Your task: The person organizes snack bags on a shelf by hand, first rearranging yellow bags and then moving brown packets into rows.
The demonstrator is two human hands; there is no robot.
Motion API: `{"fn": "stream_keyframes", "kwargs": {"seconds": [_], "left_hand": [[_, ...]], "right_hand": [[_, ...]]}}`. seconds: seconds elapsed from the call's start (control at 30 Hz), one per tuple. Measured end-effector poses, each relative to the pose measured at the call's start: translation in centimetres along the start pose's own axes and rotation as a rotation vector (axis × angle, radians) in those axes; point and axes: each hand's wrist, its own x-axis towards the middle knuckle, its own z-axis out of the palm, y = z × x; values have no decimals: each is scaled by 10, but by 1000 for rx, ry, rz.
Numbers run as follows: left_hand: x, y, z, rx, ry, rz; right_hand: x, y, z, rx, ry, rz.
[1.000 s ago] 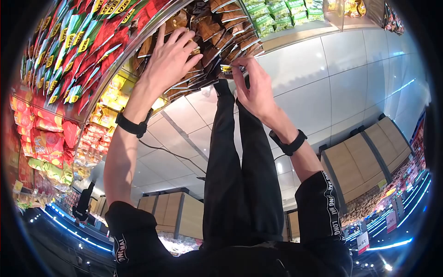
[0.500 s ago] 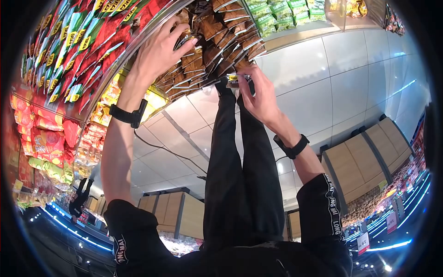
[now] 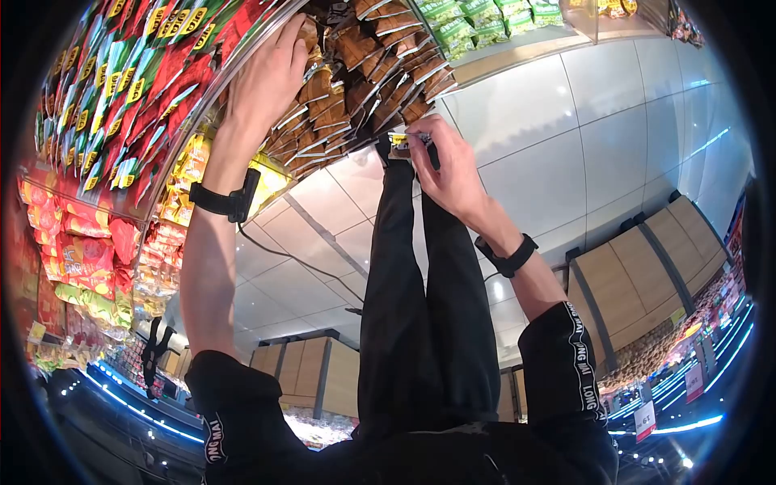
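Observation:
My left hand reaches over the left side of a bin of brown snack packets, close to the clear divider. Its fingers are stretched out, the tips near the packets by the divider; the thumb is mostly hidden. My right hand is at the bin's near edge, thumb and fingers pinching a small packet with a yellow label and dark print. The fingers cover part of that packet. Each wrist wears a black band.
Red and green packets fill the bin on the left, with yellow bags and red bags lower down. Green packets stand at the upper right. Wooden cabinets are at the right. A cable crosses the tiled floor.
My left hand has shifted slightly up and left toward the divider, its fingers now closer together and the thumb no longer spread. My right hand stays nearly in place with the small packet.

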Motion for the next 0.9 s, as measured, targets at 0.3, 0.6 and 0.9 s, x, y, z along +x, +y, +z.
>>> {"fn": "stream_keyframes", "kwargs": {"seconds": [0.3,0.6,0.9], "left_hand": [[-13,0,-3,1,100,1],[-11,-3,4,-137,199,1],[-20,17,-6,-98,202,31]], "right_hand": [[-12,2,-6,1,-36,15],[-10,6,-2,14,-30,23],[-9,6,-3,11,13,59]]}}
